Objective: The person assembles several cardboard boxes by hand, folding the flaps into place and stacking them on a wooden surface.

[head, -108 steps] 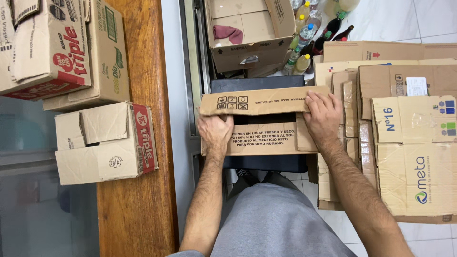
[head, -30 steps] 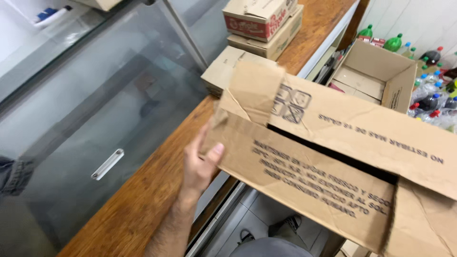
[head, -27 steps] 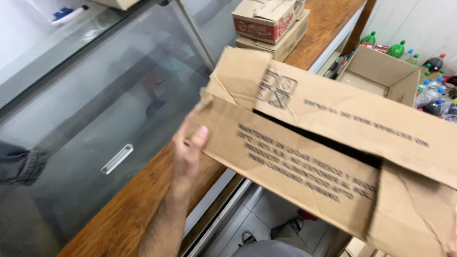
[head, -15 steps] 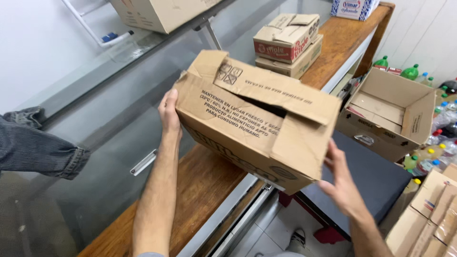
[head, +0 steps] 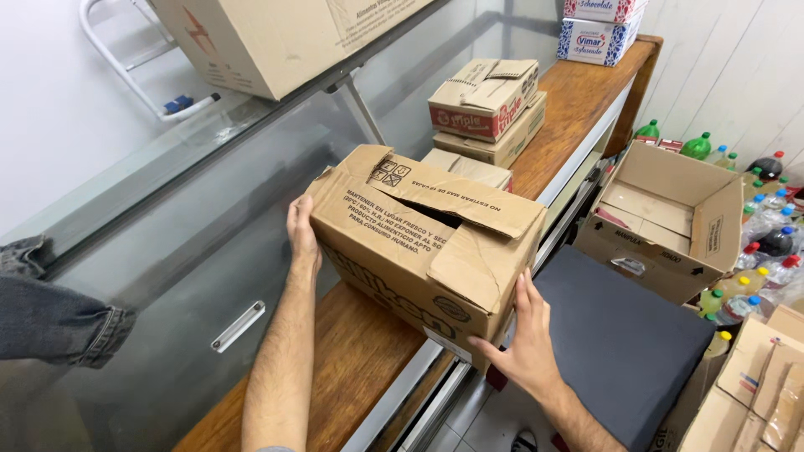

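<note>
Both hands hold a brown cardboard box (head: 419, 243) over the near part of the long wooden table (head: 578, 100). The left hand (head: 301, 230) lies flat against the box's left end, fingers pressed together and pointing up. The right hand (head: 523, 339) clasps the box's near right corner, fingers spread along its side, thumb reaching under the bottom edge. The box is tilted, and its top flaps are loosely folded (one is creased and stands up a little); whether its bottom touches the table cannot be told.

Just behind it on the table lies a flat carton (head: 469, 167), and farther along stand two stacked small cartons (head: 490, 109). At the far end sit blue and white boxes (head: 599, 29). To the right, down on the floor, an open empty carton (head: 670, 222) stands beside a dark grey pad (head: 624, 339), with bottles (head: 762, 243) clustered beyond it. On the left is a glass-topped freezer (head: 167, 243), with a denim sleeve (head: 50, 305) at its edge.
</note>
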